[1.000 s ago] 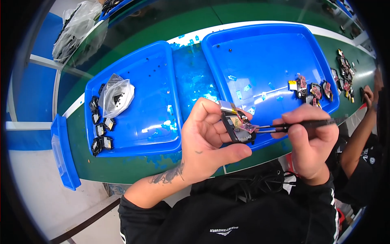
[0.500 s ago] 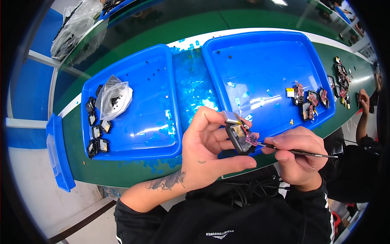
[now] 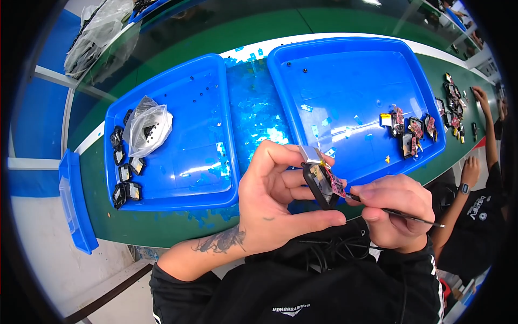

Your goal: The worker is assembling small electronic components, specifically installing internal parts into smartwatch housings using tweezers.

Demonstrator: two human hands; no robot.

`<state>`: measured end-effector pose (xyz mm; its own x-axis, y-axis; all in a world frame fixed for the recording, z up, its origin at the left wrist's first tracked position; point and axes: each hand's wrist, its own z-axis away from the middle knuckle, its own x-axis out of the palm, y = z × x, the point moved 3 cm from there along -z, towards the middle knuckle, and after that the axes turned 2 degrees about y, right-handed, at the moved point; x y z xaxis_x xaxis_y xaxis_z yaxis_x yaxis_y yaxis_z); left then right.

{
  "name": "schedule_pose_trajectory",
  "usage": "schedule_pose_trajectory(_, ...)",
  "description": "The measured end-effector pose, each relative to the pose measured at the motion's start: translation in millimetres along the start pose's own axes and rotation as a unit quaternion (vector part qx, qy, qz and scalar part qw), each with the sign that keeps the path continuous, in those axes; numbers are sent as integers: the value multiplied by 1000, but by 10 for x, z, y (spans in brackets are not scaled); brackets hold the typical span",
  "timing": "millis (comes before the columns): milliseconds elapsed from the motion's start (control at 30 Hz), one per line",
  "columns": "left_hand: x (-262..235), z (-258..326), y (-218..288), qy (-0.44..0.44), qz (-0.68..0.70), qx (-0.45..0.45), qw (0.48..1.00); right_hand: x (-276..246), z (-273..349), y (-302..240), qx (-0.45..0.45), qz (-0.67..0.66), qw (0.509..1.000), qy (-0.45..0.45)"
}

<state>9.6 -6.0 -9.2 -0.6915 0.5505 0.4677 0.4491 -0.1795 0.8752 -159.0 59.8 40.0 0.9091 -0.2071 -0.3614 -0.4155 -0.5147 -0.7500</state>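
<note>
My left hand (image 3: 270, 200) grips a small black device housing (image 3: 314, 182) by its edges, tilted above the near edge of the right tray. A silver battery (image 3: 312, 155) juts out at the housing's top, by my index finger. A pinkish-red circuit board (image 3: 338, 187) stands out at its right side. My right hand (image 3: 396, 208) pinches a thin black tool (image 3: 413, 217) like a pen. The tool's front end reaches the lower edge of the circuit board; whether it touches, I cannot tell.
The left blue tray (image 3: 199, 183) holds several black housings and a clear bag (image 3: 156, 132) of small black parts. The right blue tray (image 3: 345, 65) holds several opened devices (image 3: 408, 144). Blue film scraps (image 3: 256, 108) lie between. At right, a co-worker's hand (image 3: 470, 171) hangs beside the table.
The housing in my left hand has turned more edge-on, and the circuit board stands more steeply. My right hand has dipped slightly with the tool. The co-worker's arms have moved further into view.
</note>
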Motion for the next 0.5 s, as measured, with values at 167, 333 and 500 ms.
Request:
schedule_pose_trajectory(167, 0, 0, -12, 3, -4, 5, 1000, -8, 58, 35, 44, -20, 998, 30)
schedule_pose_trajectory(333, 23, 11, -24, 0, 11, 23, 1000, 23, 38, 29, 38, -5, 999, 15)
schedule_pose_trajectory(500, 35, 1, -6, -3, -2, 37, 999, 32, 116, 74, 64, -36, 996, 59)
